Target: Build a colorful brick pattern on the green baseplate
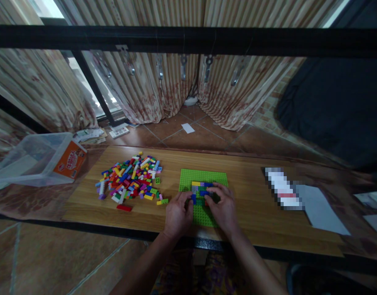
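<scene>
A green studded baseplate (185,177) lies on the table in front of me. Yellow, purple, blue, green and other toy bricks (198,189) are joined in a block on its middle. At the block's left side, my left hand (178,212) is closed, thumb and forefinger at a blue toy brick (193,198). From the right, my right hand (222,205) reaches over the block with bent fingers, the tips touching the bricks beside a blue one. What lies between those fingertips is partly hidden by the hand.
Left of the baseplate spreads a pile of loose, many-coloured bricks (129,178). A clear plastic tub (37,157) with an orange label stands at the far left. On the right lie a blurred-out flat object (282,188) and a white sheet (323,209). A dark metal bar (188,40) crosses beyond the table.
</scene>
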The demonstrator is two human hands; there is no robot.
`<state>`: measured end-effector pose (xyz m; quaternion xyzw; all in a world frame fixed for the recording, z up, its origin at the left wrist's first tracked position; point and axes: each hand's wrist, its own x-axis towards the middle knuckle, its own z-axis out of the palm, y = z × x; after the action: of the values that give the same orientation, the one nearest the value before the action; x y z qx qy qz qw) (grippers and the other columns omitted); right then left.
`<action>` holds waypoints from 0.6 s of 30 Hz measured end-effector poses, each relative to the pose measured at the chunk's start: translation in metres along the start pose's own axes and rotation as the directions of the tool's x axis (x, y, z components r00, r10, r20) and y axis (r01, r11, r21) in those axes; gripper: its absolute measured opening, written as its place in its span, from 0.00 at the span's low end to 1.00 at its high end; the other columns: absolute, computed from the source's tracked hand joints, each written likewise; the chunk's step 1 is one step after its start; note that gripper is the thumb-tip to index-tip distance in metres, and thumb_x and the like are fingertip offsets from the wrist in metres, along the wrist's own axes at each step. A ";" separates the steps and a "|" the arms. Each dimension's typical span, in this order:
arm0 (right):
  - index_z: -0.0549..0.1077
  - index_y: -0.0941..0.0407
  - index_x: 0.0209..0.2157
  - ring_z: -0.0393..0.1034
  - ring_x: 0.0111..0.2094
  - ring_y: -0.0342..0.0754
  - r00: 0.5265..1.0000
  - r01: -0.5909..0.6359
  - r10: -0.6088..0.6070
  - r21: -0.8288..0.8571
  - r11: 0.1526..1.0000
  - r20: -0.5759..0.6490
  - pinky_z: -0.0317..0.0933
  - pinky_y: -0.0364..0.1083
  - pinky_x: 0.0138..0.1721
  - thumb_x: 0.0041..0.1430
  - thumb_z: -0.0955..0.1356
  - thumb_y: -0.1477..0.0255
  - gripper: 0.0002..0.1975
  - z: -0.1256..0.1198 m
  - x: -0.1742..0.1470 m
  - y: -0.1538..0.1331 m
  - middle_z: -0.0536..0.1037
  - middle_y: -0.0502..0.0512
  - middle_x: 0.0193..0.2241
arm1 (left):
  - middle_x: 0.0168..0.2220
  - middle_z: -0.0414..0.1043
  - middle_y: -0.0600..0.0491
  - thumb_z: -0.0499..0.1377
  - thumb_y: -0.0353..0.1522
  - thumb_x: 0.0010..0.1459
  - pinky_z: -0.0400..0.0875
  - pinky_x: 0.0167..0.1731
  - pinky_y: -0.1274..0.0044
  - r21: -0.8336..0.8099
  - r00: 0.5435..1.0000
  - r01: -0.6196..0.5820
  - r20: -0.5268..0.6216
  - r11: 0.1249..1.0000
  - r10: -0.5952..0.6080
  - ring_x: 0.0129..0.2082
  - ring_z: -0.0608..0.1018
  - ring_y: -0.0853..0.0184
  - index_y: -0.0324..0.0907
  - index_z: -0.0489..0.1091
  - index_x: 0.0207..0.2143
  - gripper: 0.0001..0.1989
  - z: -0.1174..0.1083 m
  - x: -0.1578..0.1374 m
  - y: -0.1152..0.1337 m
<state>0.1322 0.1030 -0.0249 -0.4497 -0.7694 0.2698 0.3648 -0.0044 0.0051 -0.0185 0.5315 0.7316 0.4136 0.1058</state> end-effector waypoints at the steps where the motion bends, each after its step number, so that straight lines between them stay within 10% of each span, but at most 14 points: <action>1: 0.77 0.52 0.35 0.65 0.49 0.54 1.000 0.003 -0.003 -0.003 1.000 -0.005 0.56 0.57 0.53 0.53 0.69 0.67 0.07 0.001 0.000 0.000 0.74 0.57 0.45 | 0.38 0.74 0.53 0.54 0.25 0.58 0.71 0.41 0.75 0.001 1.000 0.002 0.003 1.000 -0.003 0.39 0.76 0.67 0.44 0.68 0.43 0.11 0.000 0.000 0.000; 18: 0.76 0.52 0.30 0.66 0.48 0.53 1.000 -0.011 0.011 -0.018 1.000 -0.027 0.55 0.57 0.53 0.54 0.68 0.68 0.05 0.003 -0.001 -0.005 0.74 0.57 0.45 | 0.38 0.74 0.53 0.53 0.25 0.58 0.71 0.42 0.74 -0.005 1.000 0.009 -0.001 1.000 -0.009 0.39 0.76 0.67 0.44 0.68 0.43 0.12 0.000 -0.001 0.000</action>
<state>0.1275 0.0994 -0.0230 -0.4609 -0.7643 0.2588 0.3694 -0.0036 0.0043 -0.0188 0.5277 0.7331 0.4152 0.1084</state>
